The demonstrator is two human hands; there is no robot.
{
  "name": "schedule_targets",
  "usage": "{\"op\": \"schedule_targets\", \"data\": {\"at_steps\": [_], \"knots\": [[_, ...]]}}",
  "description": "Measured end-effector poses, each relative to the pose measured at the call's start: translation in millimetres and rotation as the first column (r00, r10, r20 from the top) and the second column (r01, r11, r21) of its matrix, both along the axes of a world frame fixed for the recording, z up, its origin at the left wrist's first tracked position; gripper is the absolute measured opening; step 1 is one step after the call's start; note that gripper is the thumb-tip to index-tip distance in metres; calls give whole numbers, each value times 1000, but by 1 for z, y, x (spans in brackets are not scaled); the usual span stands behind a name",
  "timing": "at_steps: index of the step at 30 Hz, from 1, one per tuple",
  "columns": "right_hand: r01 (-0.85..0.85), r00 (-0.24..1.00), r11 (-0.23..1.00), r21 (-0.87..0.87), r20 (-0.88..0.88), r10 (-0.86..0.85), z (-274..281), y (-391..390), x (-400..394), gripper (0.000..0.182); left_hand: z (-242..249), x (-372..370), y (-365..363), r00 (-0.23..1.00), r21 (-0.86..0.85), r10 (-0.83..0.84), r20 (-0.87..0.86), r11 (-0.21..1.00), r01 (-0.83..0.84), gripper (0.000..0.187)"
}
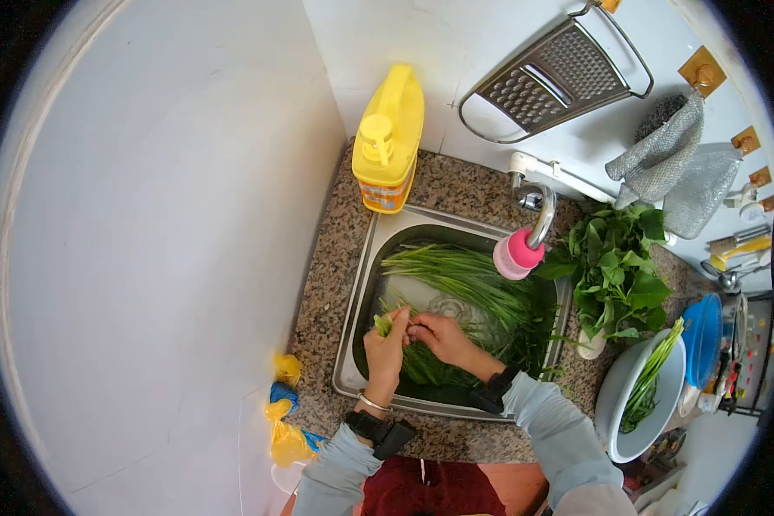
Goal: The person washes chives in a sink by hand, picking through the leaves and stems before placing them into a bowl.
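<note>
Long green chives (464, 275) lie in water in the steel sink (346, 361), with more of them along its near side. My left hand (385, 351) is closed around a small bunch of chives, whose pale ends stick out by the thumb. Beside it, my right hand (447, 338) has its fingers pinched together against the same bunch, close to my left fingertips. What exactly the right fingertips hold is too small to make out. Both hands are over the sink.
A tap (542, 215) with a pink nozzle (518, 254) overhangs the sink. A yellow jug (389, 142) stands behind it. Leafy greens (619, 271) and a pale basin (611, 404) with chives sit to the right. A grater (559, 77) hangs on the wall.
</note>
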State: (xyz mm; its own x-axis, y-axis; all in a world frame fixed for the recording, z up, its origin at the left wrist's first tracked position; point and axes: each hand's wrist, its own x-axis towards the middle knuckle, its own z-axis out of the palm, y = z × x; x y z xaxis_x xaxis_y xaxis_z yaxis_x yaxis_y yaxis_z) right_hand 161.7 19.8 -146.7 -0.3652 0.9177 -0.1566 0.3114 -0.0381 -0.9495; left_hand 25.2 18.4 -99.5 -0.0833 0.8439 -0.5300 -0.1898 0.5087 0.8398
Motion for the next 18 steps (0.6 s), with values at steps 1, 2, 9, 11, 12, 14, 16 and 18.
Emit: {"op": "schedule_targets", "data": {"at_steps": [1, 2, 9, 11, 12, 14, 16, 18], "knots": [[4, 998, 999, 47, 62, -6, 9, -1, 1, 17, -3, -3, 1, 1000, -18, 13, -2, 1000, -13, 29], [6, 998, 999, 48, 62, -9, 7, -2, 3, 17, -4, -6, -1, 1000, -17, 11, -2, 1000, -11, 29], [100, 900, 989, 112, 413, -137, -79, -19, 74, 16, 26, -49, -8, 961, 157, 276, -36, 951, -267, 23], [157, 854, 986, -55, 510, -107, -86, -15, 83, 19, 31, -56, -13, 960, 157, 278, -27, 950, -270, 22], [265, 859, 958, -109, 479, -183, -89, -12, 82, 21, 35, -58, -14, 961, 155, 277, -18, 950, -271, 22], [364, 854, 917, -164, 453, -258, -94, -8, 80, 23, 41, -54, -16, 958, 179, 283, -47, 946, -271, 22], [335, 881, 942, 4, 352, -315, -84, 4, 61, 23, 41, -55, -22, 983, 139, 185, 18, 973, -185, 22], [341, 896, 940, 23, 296, -332, -79, 20, 41, 24, 48, -53, -27, 988, 118, 153, 20, 981, -154, 23]]}}
